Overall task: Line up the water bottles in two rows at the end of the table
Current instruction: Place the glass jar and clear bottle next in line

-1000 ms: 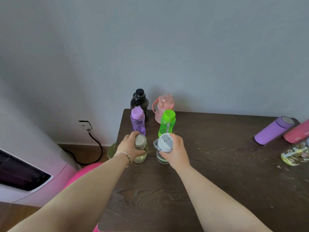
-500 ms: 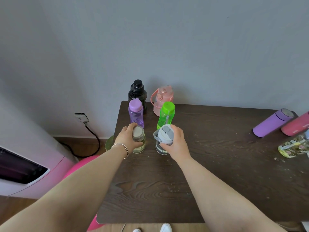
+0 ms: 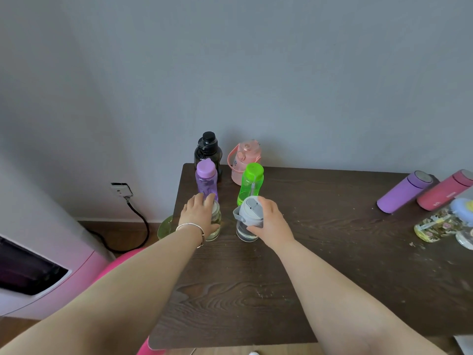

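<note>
At the table's (image 3: 320,290) left end stand two rows of bottles. A black bottle (image 3: 207,151) and a pink handled bottle (image 3: 245,160) are nearest the wall. In front of them stand a purple bottle (image 3: 206,179) and a green bottle (image 3: 251,181). My left hand (image 3: 200,215) grips a clear glass bottle with a pale lid (image 3: 215,225), standing on the table. My right hand (image 3: 271,222) holds a clear bottle with a grey flip lid (image 3: 248,219), also standing upright. The two held bottles stand side by side, a small gap between them.
At the table's right end lie a purple flask (image 3: 404,191) and a red-pink flask (image 3: 445,193), with a patterned clear bottle (image 3: 435,226) in front. On the floor at left: a wall socket with black cable (image 3: 133,211), a pink-white appliance (image 3: 38,272), a green dish (image 3: 165,226).
The view has tilted down a little, so the bottles sit lower in the frame. Both hands stay on the same two bottles, which have hardly shifted on the table.
</note>
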`<state>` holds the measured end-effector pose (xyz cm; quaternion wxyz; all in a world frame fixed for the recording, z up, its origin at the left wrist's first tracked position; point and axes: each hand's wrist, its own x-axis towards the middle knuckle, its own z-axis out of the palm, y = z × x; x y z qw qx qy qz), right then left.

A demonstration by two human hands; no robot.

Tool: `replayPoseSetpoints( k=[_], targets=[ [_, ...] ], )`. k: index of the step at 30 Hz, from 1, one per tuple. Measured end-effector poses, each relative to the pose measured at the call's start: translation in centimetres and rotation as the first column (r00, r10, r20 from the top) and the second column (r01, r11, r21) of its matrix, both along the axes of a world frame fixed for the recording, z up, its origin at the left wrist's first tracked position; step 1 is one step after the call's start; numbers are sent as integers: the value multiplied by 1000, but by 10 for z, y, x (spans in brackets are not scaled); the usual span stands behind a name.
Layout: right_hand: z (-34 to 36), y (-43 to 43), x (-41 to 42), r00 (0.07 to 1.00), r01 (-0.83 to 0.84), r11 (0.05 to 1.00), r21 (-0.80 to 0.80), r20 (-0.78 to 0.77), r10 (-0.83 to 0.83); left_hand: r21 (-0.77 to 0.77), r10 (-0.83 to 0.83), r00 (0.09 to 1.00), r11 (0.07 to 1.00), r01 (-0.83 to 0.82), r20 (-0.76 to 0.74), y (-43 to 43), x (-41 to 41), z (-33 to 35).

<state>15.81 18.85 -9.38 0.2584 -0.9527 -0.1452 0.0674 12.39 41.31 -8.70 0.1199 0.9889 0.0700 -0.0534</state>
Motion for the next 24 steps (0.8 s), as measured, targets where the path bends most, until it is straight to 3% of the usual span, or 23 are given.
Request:
replayPoseSetpoints(
  k=[4, 9, 14, 24],
  targets=[
    [15, -23, -3, 997, 7, 987, -162, 71, 4, 112, -97, 994, 989, 92, 43, -19, 2, 12],
    [33, -62, -11, 977, 148, 891, -429, 204, -64, 187, -248, 966, 955, 231, 70, -56, 8, 33],
    [48, -109, -22, 964, 243, 833, -497, 222, -148, 238, -345, 934, 919, 314, 98, -104, 13, 50],
    [54, -242, -41, 932, 359, 819, -448, 223, -287, 274, -396, 918, 886, 375, 23, -229, 25, 53]
  ],
)
